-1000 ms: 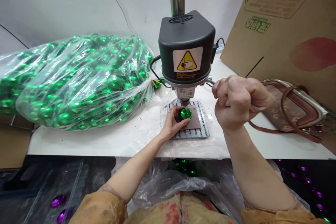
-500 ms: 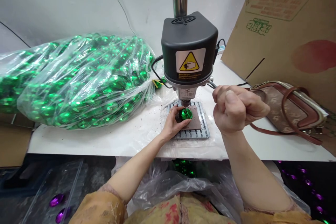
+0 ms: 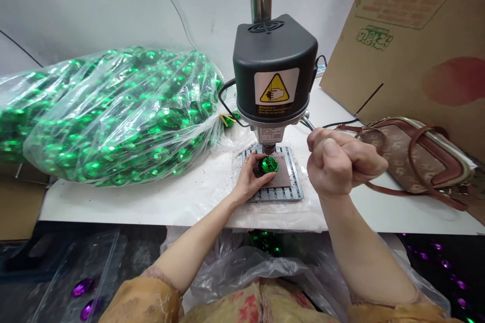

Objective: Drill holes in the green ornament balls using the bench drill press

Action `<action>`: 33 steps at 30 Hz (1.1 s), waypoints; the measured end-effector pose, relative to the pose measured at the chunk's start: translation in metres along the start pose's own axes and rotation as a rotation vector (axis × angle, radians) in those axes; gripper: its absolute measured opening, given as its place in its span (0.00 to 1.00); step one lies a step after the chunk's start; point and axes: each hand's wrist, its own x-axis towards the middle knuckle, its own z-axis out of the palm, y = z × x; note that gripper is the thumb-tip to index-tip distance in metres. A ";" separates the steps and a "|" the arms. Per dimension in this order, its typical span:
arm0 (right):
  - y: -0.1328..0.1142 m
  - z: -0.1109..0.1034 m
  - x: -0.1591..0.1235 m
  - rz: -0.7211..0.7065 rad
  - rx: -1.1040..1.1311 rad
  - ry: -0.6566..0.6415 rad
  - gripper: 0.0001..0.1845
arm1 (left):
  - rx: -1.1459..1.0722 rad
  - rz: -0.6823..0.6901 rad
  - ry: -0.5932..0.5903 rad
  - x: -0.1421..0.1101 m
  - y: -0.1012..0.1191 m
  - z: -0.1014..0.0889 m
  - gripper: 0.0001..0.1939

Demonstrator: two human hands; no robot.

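Under the drill press [image 3: 275, 70], my left hand [image 3: 250, 176] grips a shiny green faceted ball [image 3: 269, 164] between thumb and fingers. The ball rests on a brown board [image 3: 282, 177] over the slotted metal base [image 3: 297, 189]. The drill chuck [image 3: 269, 148] is right above the ball, and the bit meets its top; how deep it sits I cannot tell. My right hand [image 3: 341, 161] is closed in a fist round the press's feed lever [image 3: 308, 122], whose end the fingers hide.
A large clear bag [image 3: 125, 116] of green balls lies on the left of the white table [image 3: 125, 207]. At right are a brown handbag [image 3: 420, 151] and a cardboard box [image 3: 409, 55]. Below the table edge, purple pieces [image 3: 82, 287] and plastic sheeting [image 3: 242, 272] show.
Almost nothing differs. The view shifts very slightly; both hands keep their grips, and the ball stays under the chuck.
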 end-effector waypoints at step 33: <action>-0.013 0.030 0.064 0.458 -0.055 0.127 0.23 | 0.715 0.526 -0.035 -0.020 0.014 -0.070 0.15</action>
